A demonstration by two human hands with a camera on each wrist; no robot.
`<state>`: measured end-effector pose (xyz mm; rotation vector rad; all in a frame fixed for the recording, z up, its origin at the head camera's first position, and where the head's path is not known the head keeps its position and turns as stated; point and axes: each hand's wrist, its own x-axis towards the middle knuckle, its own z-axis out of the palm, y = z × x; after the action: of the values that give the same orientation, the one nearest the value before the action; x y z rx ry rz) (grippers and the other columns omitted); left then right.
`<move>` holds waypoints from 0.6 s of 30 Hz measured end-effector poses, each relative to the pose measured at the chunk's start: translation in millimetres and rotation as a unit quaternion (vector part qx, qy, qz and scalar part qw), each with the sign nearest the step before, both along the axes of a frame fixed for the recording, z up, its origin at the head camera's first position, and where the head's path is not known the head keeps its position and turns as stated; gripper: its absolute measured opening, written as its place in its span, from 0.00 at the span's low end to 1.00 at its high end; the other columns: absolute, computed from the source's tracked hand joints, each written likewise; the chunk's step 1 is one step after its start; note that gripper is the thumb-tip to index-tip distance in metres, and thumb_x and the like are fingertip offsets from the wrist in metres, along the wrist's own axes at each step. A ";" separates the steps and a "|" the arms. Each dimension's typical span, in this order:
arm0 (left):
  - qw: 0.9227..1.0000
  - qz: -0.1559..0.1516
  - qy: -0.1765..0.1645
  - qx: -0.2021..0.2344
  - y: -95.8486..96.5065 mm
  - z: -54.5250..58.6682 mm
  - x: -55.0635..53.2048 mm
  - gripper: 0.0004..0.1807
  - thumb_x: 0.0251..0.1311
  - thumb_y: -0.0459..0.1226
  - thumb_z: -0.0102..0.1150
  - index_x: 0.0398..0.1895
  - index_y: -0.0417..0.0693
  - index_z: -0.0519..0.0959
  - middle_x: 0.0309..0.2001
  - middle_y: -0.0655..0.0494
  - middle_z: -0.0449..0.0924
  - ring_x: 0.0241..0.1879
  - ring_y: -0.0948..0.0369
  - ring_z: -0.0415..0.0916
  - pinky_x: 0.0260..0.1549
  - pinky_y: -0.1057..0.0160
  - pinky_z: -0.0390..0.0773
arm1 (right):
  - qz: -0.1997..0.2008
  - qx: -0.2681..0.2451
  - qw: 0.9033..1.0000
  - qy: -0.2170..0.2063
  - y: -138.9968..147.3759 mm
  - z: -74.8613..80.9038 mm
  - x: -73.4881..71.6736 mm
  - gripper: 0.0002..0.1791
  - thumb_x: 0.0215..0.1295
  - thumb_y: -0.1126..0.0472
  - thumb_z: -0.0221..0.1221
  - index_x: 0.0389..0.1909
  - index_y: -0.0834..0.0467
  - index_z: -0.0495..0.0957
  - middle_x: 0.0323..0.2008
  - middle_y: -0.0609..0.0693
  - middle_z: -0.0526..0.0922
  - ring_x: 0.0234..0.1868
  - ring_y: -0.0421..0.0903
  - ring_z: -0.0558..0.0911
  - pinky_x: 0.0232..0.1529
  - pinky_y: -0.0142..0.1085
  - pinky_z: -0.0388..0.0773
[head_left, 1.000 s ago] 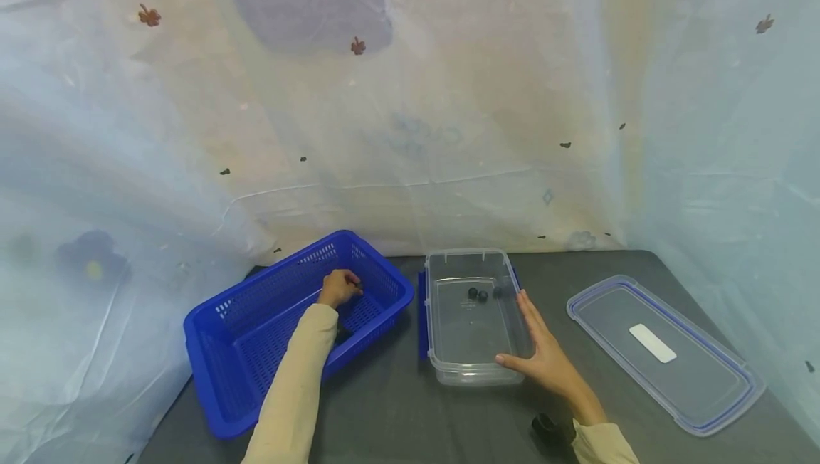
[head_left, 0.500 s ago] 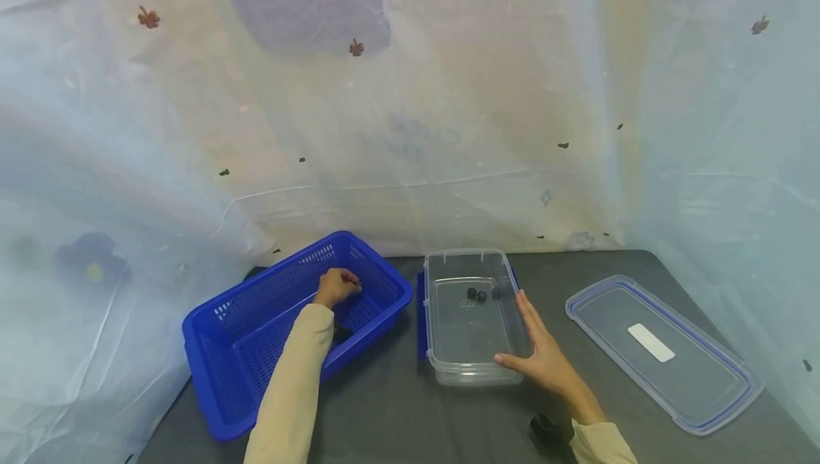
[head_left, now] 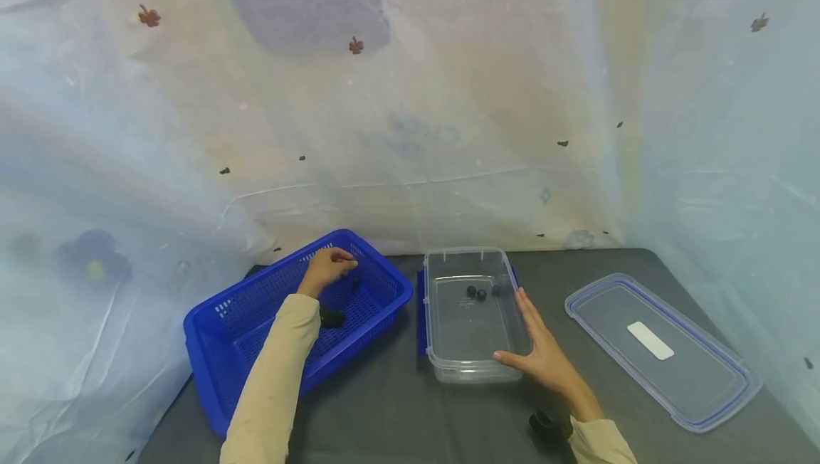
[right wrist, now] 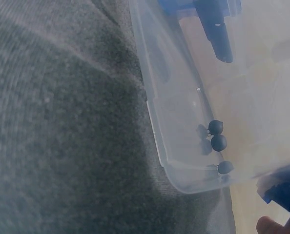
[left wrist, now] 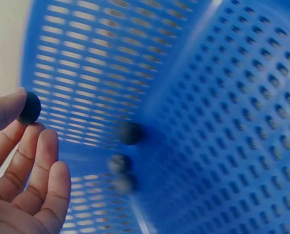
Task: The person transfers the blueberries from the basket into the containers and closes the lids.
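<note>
Pale plastic sheeting with printed flowers [head_left: 410, 129] hangs behind a dark grey table [head_left: 378, 421]. Above the inside of a blue rectangular basket of perforated plastic [head_left: 214, 368], the grip of the left hand [head_left: 323, 270] is closed to a pinch: thumb and fingertips hold one small dark ball [left wrist: 31, 108], whose material I cannot tell. More dark balls [left wrist: 131, 132], somewhat blurred, lie in the basket corner. The right hand [head_left: 544, 357] has its grip spread and has hold of nothing; its fingers lie along a clear rectangular plastic box [head_left: 470, 336], where three dark balls [right wrist: 218, 143] sit on the bottom.

I judge that the pinched ball may slip, because only fingertips hold its round surface; over the table it could roll away. Too strong a push from the right hand might slide the box.

Between the raised basket rim and the box there is a narrow strip of table. The box top is uncovered, and its clear lid with blue edging [head_left: 698, 378] lies well apart, on the right.
</note>
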<state>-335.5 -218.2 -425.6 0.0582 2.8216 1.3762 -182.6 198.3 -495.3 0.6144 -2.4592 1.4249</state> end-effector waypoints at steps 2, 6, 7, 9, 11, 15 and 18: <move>1.000 -0.002 -0.003 0.019 0.1 7.8 0.3 0.15 0.64 0.37 0.62 0.48 0.34 0.78 0.40 0.42 0.81 0.45 0.42 0.78 0.43 0.50 0.77 | 0.001 -0.001 1.000 0.001 0.4 0.0 -0.2 0.62 0.43 0.58 0.75 0.75 0.64 0.46 0.76 0.60 0.42 0.72 0.67 0.46 0.59 0.71 0.48; 0.999 -0.013 0.006 0.047 4.2 23.6 2.1 0.16 0.65 0.39 0.61 0.49 0.36 0.77 0.43 0.43 0.80 0.46 0.45 0.78 0.44 0.52 0.77 | 0.004 -0.001 1.000 -0.001 1.0 -0.7 -0.7 0.62 0.44 0.58 0.75 0.75 0.63 0.45 0.76 0.60 0.42 0.72 0.67 0.45 0.59 0.70 0.50; 0.998 -0.020 0.008 0.056 5.9 27.0 3.3 0.17 0.65 0.39 0.61 0.50 0.36 0.77 0.44 0.43 0.79 0.46 0.46 0.78 0.45 0.52 0.77 | 0.004 -0.001 1.000 -0.002 1.4 -1.3 -0.9 0.62 0.44 0.58 0.75 0.75 0.63 0.45 0.76 0.59 0.41 0.72 0.67 0.45 0.59 0.70 0.50; 0.997 -0.031 0.012 0.071 11.1 34.2 6.4 0.18 0.65 0.39 0.61 0.52 0.36 0.76 0.46 0.42 0.78 0.47 0.49 0.77 0.47 0.53 0.77 | 0.003 0.001 1.000 -0.004 1.6 -1.8 -0.9 0.62 0.44 0.58 0.75 0.75 0.63 0.45 0.76 0.59 0.41 0.72 0.67 0.45 0.59 0.69 0.51; 0.995 -0.044 0.012 0.085 17.9 41.3 9.6 0.18 0.66 0.40 0.60 0.53 0.37 0.76 0.49 0.42 0.77 0.49 0.50 0.77 0.50 0.52 0.76 | 0.003 0.003 1.000 -0.004 1.9 -2.4 -1.6 0.63 0.44 0.57 0.75 0.75 0.63 0.45 0.76 0.59 0.41 0.72 0.67 0.45 0.59 0.69 0.52; 0.992 -0.054 0.011 0.111 37.3 55.7 14.6 0.19 0.66 0.40 0.60 0.55 0.40 0.76 0.52 0.42 0.76 0.51 0.47 0.76 0.52 0.48 0.73 | 0.002 0.004 1.000 -0.002 1.8 -2.2 -2.3 0.62 0.44 0.57 0.75 0.76 0.63 0.45 0.76 0.60 0.42 0.72 0.66 0.45 0.60 0.69 0.49; 0.989 -0.064 0.019 0.134 53.9 64.6 16.2 0.18 0.66 0.39 0.60 0.55 0.40 0.76 0.51 0.42 0.76 0.51 0.45 0.75 0.52 0.47 0.72 | 0.000 0.003 1.000 -0.007 -2.0 8.0 2.4 0.61 0.44 0.60 0.74 0.75 0.66 0.45 0.75 0.64 0.42 0.71 0.68 0.45 0.59 0.70 0.48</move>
<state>-319.3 -164.3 -361.0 0.2647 2.5869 1.7295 -180.2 196.3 -487.2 0.6089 -2.4737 1.4278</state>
